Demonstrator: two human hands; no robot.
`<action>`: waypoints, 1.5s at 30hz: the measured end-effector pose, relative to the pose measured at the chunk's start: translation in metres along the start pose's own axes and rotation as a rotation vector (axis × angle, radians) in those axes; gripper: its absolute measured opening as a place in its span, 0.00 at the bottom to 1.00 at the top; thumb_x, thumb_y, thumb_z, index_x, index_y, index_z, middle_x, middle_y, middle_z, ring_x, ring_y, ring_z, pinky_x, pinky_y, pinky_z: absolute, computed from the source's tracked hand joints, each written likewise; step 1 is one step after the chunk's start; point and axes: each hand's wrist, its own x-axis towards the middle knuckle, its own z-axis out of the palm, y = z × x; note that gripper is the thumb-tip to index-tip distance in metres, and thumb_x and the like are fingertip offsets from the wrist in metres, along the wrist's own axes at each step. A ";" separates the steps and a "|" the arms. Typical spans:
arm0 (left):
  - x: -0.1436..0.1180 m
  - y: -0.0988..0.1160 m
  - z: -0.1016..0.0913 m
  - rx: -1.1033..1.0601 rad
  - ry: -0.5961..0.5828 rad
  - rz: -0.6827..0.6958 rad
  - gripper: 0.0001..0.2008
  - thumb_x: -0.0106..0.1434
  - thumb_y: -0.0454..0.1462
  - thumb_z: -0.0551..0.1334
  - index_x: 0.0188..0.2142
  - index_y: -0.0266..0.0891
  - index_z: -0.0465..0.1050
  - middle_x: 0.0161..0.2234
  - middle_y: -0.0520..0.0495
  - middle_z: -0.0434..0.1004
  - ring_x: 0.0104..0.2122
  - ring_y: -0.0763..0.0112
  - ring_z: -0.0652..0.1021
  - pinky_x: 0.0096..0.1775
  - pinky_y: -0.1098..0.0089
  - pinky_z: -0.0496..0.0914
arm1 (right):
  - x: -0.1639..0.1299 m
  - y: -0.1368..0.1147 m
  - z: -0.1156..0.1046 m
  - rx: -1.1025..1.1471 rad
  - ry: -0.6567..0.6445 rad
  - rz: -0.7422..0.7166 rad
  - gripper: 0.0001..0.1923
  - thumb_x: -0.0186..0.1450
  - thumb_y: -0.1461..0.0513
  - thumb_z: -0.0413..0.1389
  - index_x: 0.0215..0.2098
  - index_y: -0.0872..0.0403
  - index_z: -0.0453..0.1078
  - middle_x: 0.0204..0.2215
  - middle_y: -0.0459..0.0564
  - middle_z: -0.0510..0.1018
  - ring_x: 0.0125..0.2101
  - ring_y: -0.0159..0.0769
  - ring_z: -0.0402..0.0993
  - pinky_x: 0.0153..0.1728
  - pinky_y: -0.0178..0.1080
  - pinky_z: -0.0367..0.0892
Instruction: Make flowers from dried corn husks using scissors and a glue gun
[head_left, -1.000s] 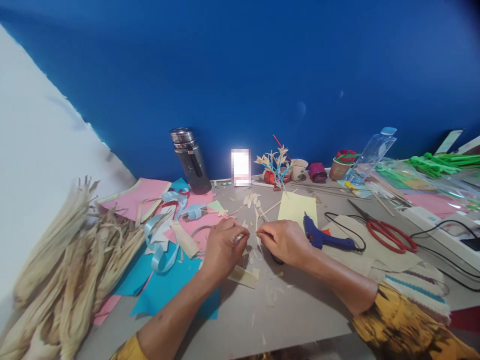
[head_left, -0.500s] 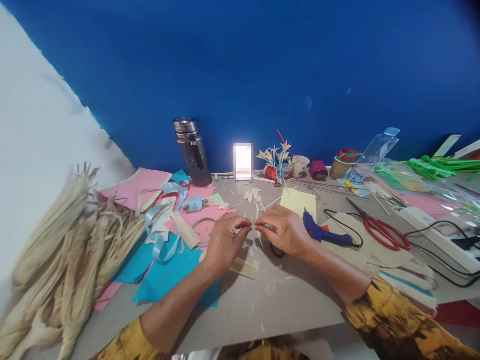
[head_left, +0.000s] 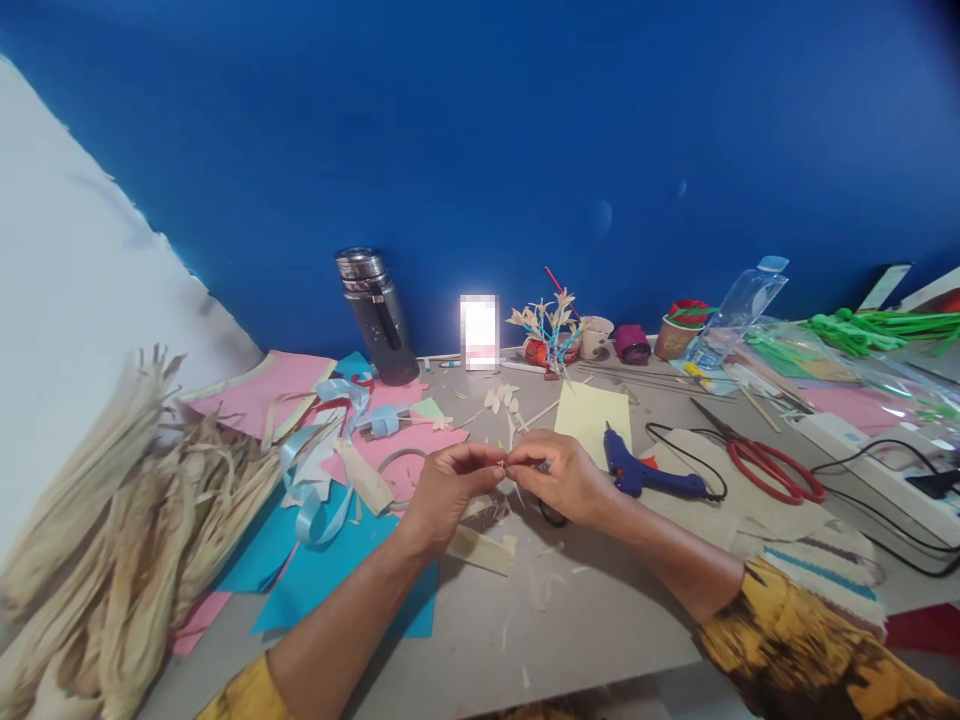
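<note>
My left hand (head_left: 448, 492) and my right hand (head_left: 564, 480) meet at their fingertips over the middle of the table, both closed in a pinch. Between the fingertips shows a small pale piece (head_left: 502, 463), too small to name for certain. Beneath my right hand a dark loop (head_left: 553, 514) sticks out; what it belongs to is hidden. Just beyond the hands lie several cut pale petal shapes (head_left: 501, 398). A flat husk-coloured strip (head_left: 480, 551) rests under my left hand. To the right of my right hand lies a blue glue gun (head_left: 649, 472).
Dried corn husks (head_left: 142, 540) heap at the left beside blue paper (head_left: 352, 580) and ribbon (head_left: 309, 520). Red-handled scissors (head_left: 776, 470) and a power strip (head_left: 877, 480) lie right. A thermos (head_left: 379, 325), husk flowers (head_left: 551, 325) and a plastic bottle (head_left: 746, 305) stand by the wall.
My fingertips have come together from a slight gap, and the right fingers have shifted a little left. The view has tilted slightly, so the table objects sit a bit lower at the left.
</note>
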 end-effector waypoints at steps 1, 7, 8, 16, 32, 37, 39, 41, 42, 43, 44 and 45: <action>0.000 0.000 0.000 -0.007 0.000 -0.003 0.12 0.43 0.35 0.75 0.30 0.36 0.82 0.25 0.49 0.79 0.25 0.73 0.75 0.32 0.71 0.70 | 0.000 -0.001 0.000 0.011 -0.005 -0.002 0.07 0.64 0.64 0.58 0.30 0.53 0.78 0.26 0.47 0.77 0.30 0.34 0.72 0.33 0.34 0.64; -0.001 -0.003 0.003 -0.016 0.021 0.021 0.12 0.45 0.36 0.75 0.30 0.36 0.82 0.24 0.49 0.77 0.23 0.76 0.71 0.28 0.72 0.66 | -0.001 -0.006 -0.002 0.045 -0.016 0.063 0.07 0.65 0.62 0.58 0.31 0.52 0.78 0.27 0.47 0.78 0.31 0.35 0.73 0.33 0.35 0.66; -0.001 -0.004 0.004 -0.013 0.028 0.029 0.11 0.45 0.36 0.75 0.30 0.36 0.82 0.24 0.49 0.77 0.23 0.76 0.71 0.28 0.73 0.66 | -0.001 -0.007 -0.003 0.040 -0.016 0.082 0.07 0.65 0.62 0.59 0.30 0.52 0.78 0.27 0.47 0.77 0.30 0.35 0.73 0.32 0.34 0.65; -0.003 -0.002 0.005 -0.027 -0.014 0.009 0.09 0.45 0.37 0.74 0.27 0.36 0.79 0.20 0.52 0.72 0.21 0.77 0.68 0.26 0.73 0.62 | -0.002 -0.011 -0.005 0.040 -0.046 0.064 0.08 0.64 0.64 0.58 0.28 0.53 0.77 0.25 0.44 0.75 0.28 0.31 0.71 0.30 0.32 0.61; -0.004 0.000 0.006 0.096 0.013 0.122 0.09 0.54 0.41 0.70 0.26 0.38 0.75 0.28 0.48 0.77 0.29 0.71 0.74 0.34 0.71 0.67 | 0.000 -0.013 -0.007 0.081 0.005 0.199 0.07 0.62 0.61 0.58 0.34 0.53 0.78 0.30 0.47 0.82 0.28 0.34 0.75 0.31 0.34 0.68; -0.004 -0.003 0.005 -0.059 -0.008 0.046 0.16 0.49 0.37 0.73 0.36 0.38 0.73 0.25 0.52 0.77 0.28 0.71 0.76 0.35 0.70 0.67 | 0.003 -0.017 -0.010 0.209 -0.006 0.226 0.08 0.61 0.61 0.57 0.34 0.54 0.77 0.29 0.47 0.81 0.26 0.32 0.73 0.27 0.33 0.66; -0.003 -0.004 0.004 -0.093 -0.030 0.037 0.17 0.49 0.37 0.74 0.37 0.38 0.72 0.25 0.52 0.77 0.28 0.71 0.76 0.35 0.70 0.67 | 0.004 -0.017 -0.012 0.293 -0.051 0.237 0.08 0.60 0.60 0.57 0.34 0.55 0.77 0.28 0.47 0.81 0.26 0.32 0.72 0.26 0.33 0.65; -0.004 -0.005 0.004 -0.103 -0.049 0.029 0.17 0.49 0.37 0.74 0.36 0.38 0.71 0.25 0.51 0.78 0.28 0.72 0.76 0.35 0.71 0.67 | 0.004 -0.017 -0.014 0.343 -0.083 0.250 0.09 0.59 0.60 0.58 0.34 0.55 0.78 0.28 0.47 0.80 0.26 0.32 0.72 0.26 0.33 0.64; -0.004 -0.005 0.004 -0.106 -0.053 0.022 0.18 0.48 0.37 0.75 0.35 0.38 0.70 0.24 0.51 0.78 0.27 0.72 0.76 0.35 0.71 0.67 | 0.004 -0.016 -0.014 0.358 -0.095 0.257 0.09 0.59 0.59 0.58 0.34 0.55 0.78 0.27 0.47 0.80 0.26 0.32 0.72 0.26 0.33 0.64; -0.004 -0.005 0.005 -0.108 -0.053 0.014 0.18 0.48 0.37 0.75 0.34 0.38 0.70 0.24 0.51 0.78 0.27 0.72 0.76 0.34 0.71 0.67 | 0.004 -0.016 -0.015 0.371 -0.106 0.264 0.09 0.59 0.59 0.59 0.34 0.55 0.78 0.27 0.46 0.80 0.26 0.31 0.71 0.26 0.33 0.64; -0.004 -0.004 0.005 -0.111 -0.052 0.005 0.18 0.47 0.37 0.76 0.34 0.38 0.70 0.24 0.52 0.78 0.26 0.73 0.75 0.34 0.71 0.66 | 0.004 -0.015 -0.015 0.386 -0.116 0.269 0.09 0.59 0.59 0.59 0.33 0.55 0.78 0.26 0.45 0.79 0.25 0.30 0.71 0.26 0.32 0.63; -0.004 -0.004 0.005 -0.117 -0.052 -0.003 0.18 0.47 0.37 0.76 0.34 0.38 0.70 0.24 0.52 0.78 0.26 0.73 0.75 0.33 0.72 0.66 | 0.004 -0.015 -0.015 0.405 -0.128 0.271 0.09 0.59 0.58 0.60 0.33 0.55 0.78 0.25 0.45 0.78 0.25 0.30 0.70 0.26 0.32 0.63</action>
